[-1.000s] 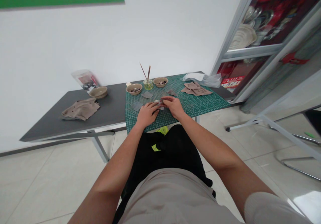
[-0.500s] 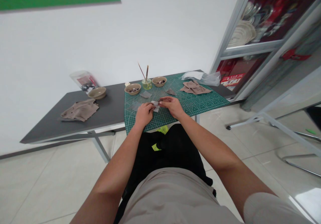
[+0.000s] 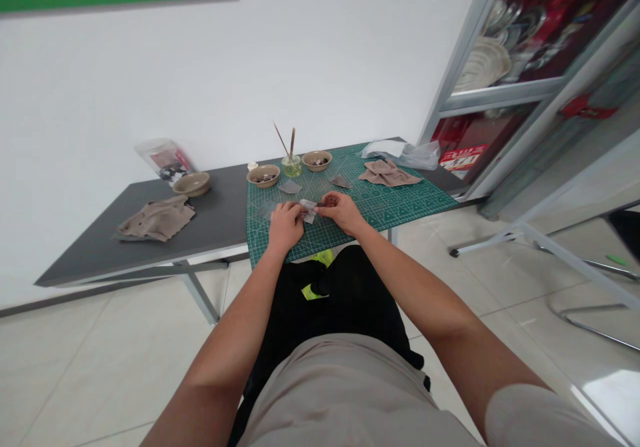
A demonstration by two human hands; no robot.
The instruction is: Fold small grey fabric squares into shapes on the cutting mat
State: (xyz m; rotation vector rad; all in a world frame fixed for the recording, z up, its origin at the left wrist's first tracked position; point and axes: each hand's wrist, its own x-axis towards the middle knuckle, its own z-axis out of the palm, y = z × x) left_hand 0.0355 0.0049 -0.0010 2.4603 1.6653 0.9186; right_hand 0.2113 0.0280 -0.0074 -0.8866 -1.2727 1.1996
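Close above the near part of the green cutting mat [image 3: 400, 207], my two hands meet around a small, crumpled whitish piece of thin material [image 3: 309, 212]. My left hand [image 3: 287, 227] has its fingertips closed on the left edge of that piece. My right hand [image 3: 345, 213] is curled at its right edge, thumb and fingertips pinched together; a small dark bit shows there, too small to name. A clear, thin sheet [image 3: 269, 211] lies beside my left hand. Behind them lie a flat grey piece [image 3: 291, 187] and a darker grey-brown piece [image 3: 342, 181].
Two bowls of dark bits, a left bowl [image 3: 263, 176] and a right bowl [image 3: 317, 161], flank a glass jar [image 3: 292, 165] with two sticks. Brown cloth [image 3: 390, 173] and a plastic bag [image 3: 423, 156] lie right; another cloth [image 3: 157, 219], bowl [image 3: 192, 184] and clear container [image 3: 164, 160] stand left.
The fingers of my right hand have curled and turned slightly at the whitish piece's edge. My left hand stays nearly in place; the view shifts a little.
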